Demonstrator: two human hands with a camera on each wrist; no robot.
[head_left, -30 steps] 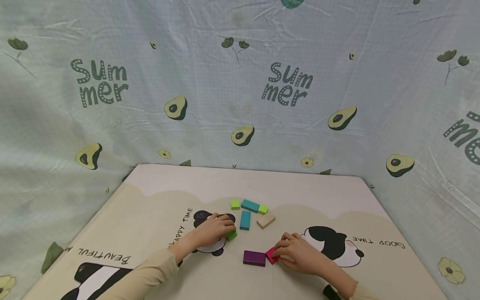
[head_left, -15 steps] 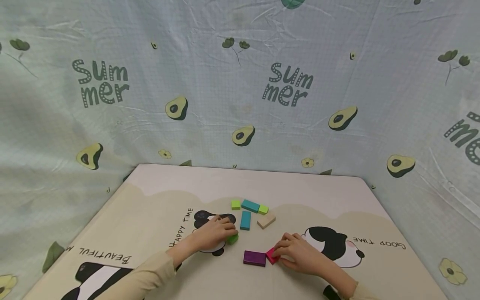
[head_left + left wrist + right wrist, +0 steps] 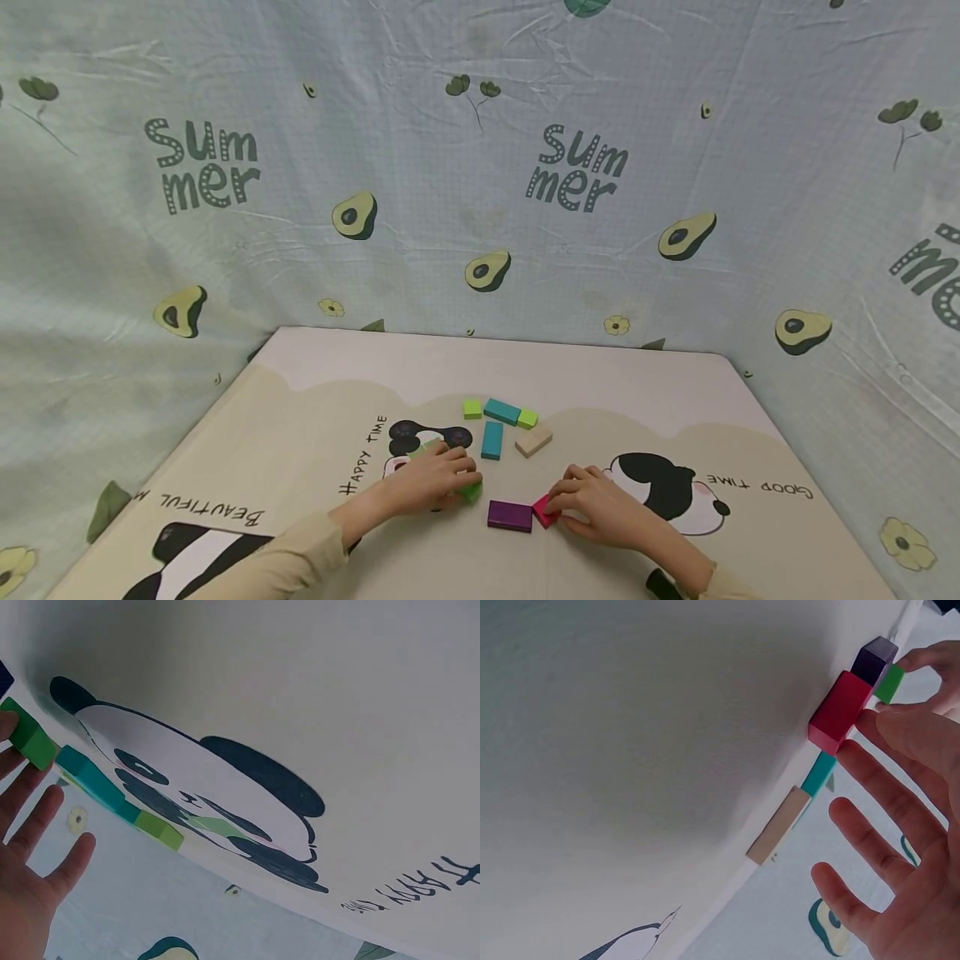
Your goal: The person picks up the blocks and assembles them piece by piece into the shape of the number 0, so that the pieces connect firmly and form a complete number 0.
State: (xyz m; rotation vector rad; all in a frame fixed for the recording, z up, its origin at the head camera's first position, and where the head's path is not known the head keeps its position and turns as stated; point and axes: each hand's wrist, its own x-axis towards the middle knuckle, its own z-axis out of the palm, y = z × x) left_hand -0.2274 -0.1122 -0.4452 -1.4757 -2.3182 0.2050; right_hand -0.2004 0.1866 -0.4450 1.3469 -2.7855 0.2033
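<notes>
Fingertips of the loosely spread right hand were laid against a red block on the table, beside a purple block; beyond (to the left), a green block was pinched by the left hand.

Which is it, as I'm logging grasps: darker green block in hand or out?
In hand: the right wrist view shows the left hand pinching the green block between its digits.

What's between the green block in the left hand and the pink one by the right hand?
A purple block sits between the green block and the pink block. The head view shows it; the right wrist view does too.
</notes>
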